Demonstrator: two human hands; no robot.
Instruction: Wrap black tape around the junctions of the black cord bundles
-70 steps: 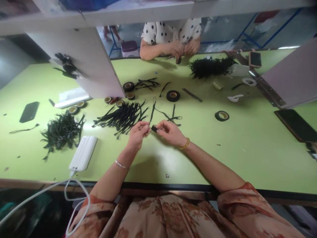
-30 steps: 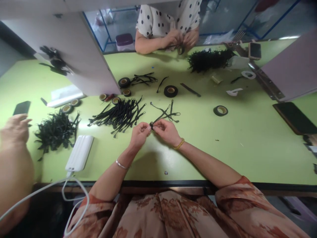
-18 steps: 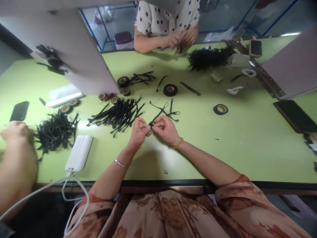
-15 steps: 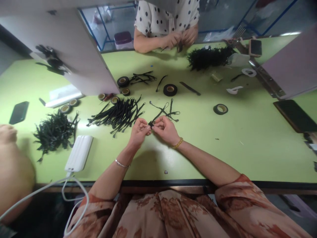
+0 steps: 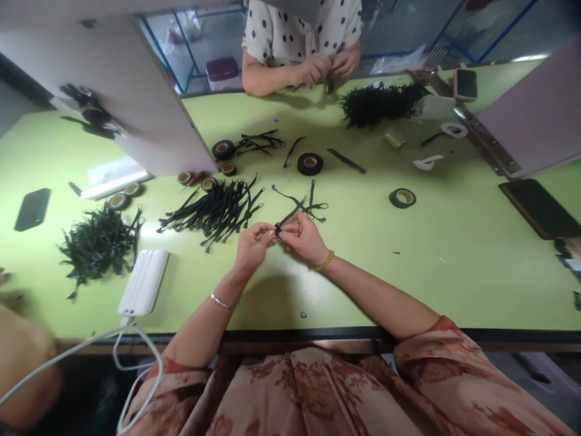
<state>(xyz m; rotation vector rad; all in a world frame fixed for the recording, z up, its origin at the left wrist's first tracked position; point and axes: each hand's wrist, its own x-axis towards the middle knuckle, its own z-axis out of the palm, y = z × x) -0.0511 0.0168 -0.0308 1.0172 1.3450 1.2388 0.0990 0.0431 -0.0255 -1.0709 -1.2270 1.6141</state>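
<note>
Between my hands is the end of a short black cable point(image 5: 278, 229), small and partly covered by fingertips. My left hand point(image 5: 255, 243) pinches it from the left with thumb and forefinger. Closed on the same cable from the right is my right hand point(image 5: 303, 237), with a strand running up behind its fingers. Just beyond lie a few loose black cables point(image 5: 312, 203) with looped ends. To the left of my left hand spreads a pile of wrapped black cables point(image 5: 220, 209).
Rolls of black tape point(image 5: 310, 163) and a single roll point(image 5: 402, 197) lie on the green table. A white power bank point(image 5: 144, 282) with a cord stands left, near another cable heap point(image 5: 100, 242). Opposite, a person in a dotted shirt point(image 5: 302, 30) works; another person's arm point(image 5: 27, 357) is at left.
My hands stay together on the cable; the fingers have shifted slightly and the dark piece at its end looks narrower. The arm at far left has drawn back.
</note>
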